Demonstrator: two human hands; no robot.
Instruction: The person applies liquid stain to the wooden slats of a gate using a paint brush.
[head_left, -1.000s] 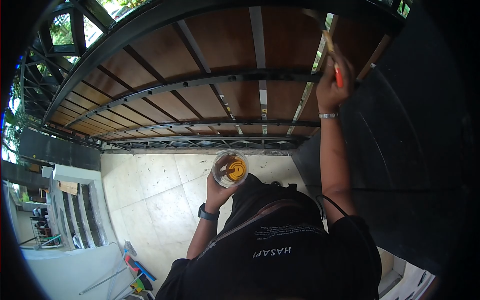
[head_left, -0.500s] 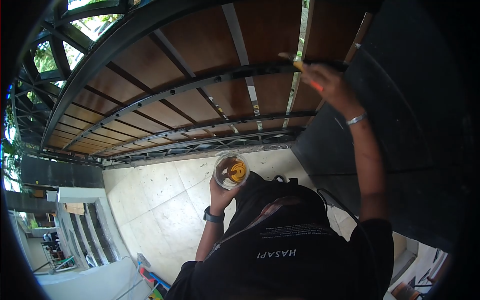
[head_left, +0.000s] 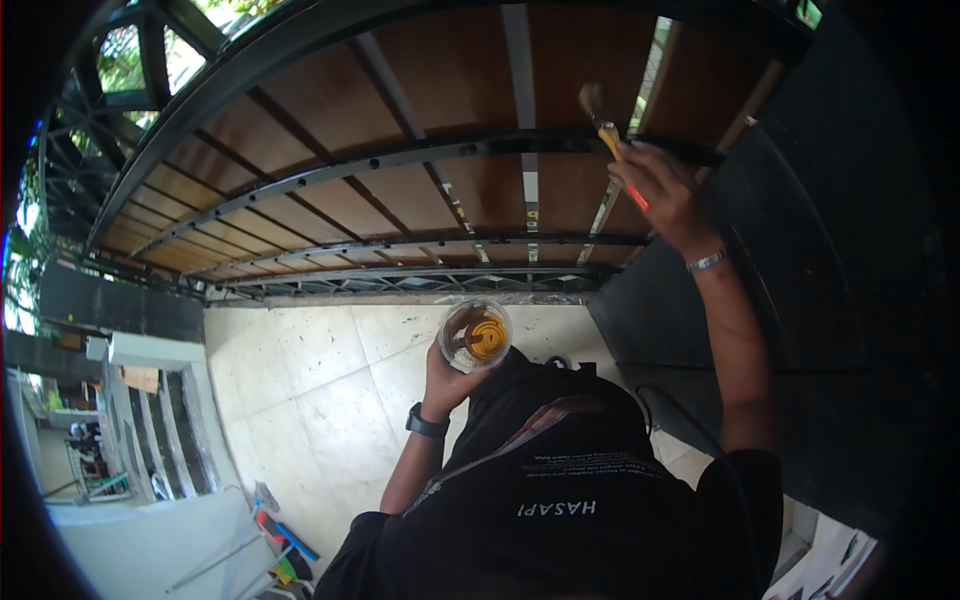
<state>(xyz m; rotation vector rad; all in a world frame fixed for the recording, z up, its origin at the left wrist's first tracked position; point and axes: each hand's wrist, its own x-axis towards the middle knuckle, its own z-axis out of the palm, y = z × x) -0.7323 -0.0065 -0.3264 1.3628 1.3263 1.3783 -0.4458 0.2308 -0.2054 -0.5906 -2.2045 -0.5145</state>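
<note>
My right hand [head_left: 665,195] is raised and closed round the yellow handle of a paintbrush [head_left: 607,135], whose red end shows below the fingers. The bristles point up and overlap a brown wooden panel [head_left: 560,60] of the gate in this view. Lower down, near my body, my left hand [head_left: 450,385] is wrapped round a clear plastic cup [head_left: 476,336]. Amber-brown liquid lies in the cup, with brown smears on its inner wall. A metal bracelet is on my right wrist, a dark watch on my left.
Black metal rails [head_left: 400,158] with bolts cross the wooden panels, and narrow gaps part some boards. A dark wall [head_left: 830,280] rises close on the right. Pale floor tiles [head_left: 310,400] lie below. Colourful long-handled tools [head_left: 285,540] and shelving stand at lower left.
The brush has swung more upright, its bristles higher against the panel. The head view has shifted, so the gate sits further right; the cup stays in my left hand.
</note>
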